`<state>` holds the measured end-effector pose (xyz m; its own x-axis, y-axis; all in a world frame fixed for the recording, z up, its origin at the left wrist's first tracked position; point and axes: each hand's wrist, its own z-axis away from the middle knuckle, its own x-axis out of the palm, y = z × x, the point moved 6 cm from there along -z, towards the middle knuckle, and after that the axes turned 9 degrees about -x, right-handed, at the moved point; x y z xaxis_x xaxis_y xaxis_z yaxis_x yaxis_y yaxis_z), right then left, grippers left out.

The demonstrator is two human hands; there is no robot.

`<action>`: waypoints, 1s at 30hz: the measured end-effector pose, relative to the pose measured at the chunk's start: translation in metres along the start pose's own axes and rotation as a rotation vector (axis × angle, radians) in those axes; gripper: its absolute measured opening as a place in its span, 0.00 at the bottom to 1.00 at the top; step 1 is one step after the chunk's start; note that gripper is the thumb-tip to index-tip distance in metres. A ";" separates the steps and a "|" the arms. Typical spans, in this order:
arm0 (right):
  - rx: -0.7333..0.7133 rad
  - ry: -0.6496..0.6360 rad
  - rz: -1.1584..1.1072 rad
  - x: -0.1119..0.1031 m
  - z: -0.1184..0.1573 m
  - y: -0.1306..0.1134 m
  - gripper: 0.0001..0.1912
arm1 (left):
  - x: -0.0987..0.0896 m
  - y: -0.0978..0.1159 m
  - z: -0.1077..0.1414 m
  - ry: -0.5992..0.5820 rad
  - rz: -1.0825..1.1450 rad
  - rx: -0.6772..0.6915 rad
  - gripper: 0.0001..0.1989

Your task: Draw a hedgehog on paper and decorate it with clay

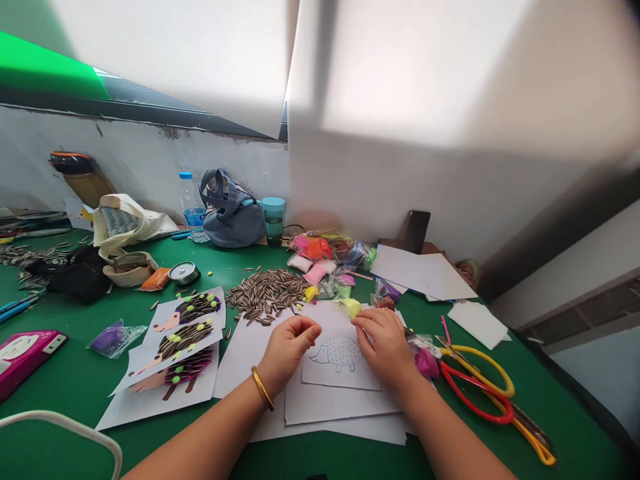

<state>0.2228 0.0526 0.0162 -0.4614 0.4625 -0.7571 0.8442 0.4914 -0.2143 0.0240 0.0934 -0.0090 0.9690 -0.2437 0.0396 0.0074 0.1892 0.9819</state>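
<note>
Both hands rest on a white sheet with a blue hedgehog outline (336, 353), which lies on a stack of white paper (320, 407). My left hand (287, 347), a gold bangle on its wrist, has its fingertips pinched together at the sheet's left edge; whether something small is between them I cannot tell. My right hand (385, 343) presses its curled fingers on the sheet's upper right corner, next to a yellow-green lump of clay (350, 305). A pile of striped sunflower seeds (265, 293) lies just beyond the sheet.
Three finished seed hedgehog pictures (183, 340) lie to the left. Red and yellow scissors (480, 387) lie at right. Bags of coloured clay (325, 263), loose papers (425, 273), a water bottle (190, 203), a grey bag (233, 213) and a teal cup (273, 217) stand at the back.
</note>
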 end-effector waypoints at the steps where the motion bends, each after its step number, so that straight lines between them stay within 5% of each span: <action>1: 0.000 -0.002 -0.001 0.000 0.000 0.000 0.09 | 0.000 0.001 0.000 0.003 0.000 0.012 0.16; 24: 0.012 -0.013 0.026 -0.005 -0.003 -0.004 0.10 | 0.004 -0.003 -0.001 -0.015 -0.113 0.018 0.16; 30: -0.013 -0.151 0.138 -0.013 -0.032 0.004 0.12 | 0.005 -0.006 -0.004 -0.027 -0.131 -0.004 0.17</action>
<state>0.2233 0.0722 0.0447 -0.2951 0.4109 -0.8626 0.8924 0.4412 -0.0951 0.0301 0.0947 -0.0150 0.9528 -0.2918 -0.0836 0.1344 0.1583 0.9782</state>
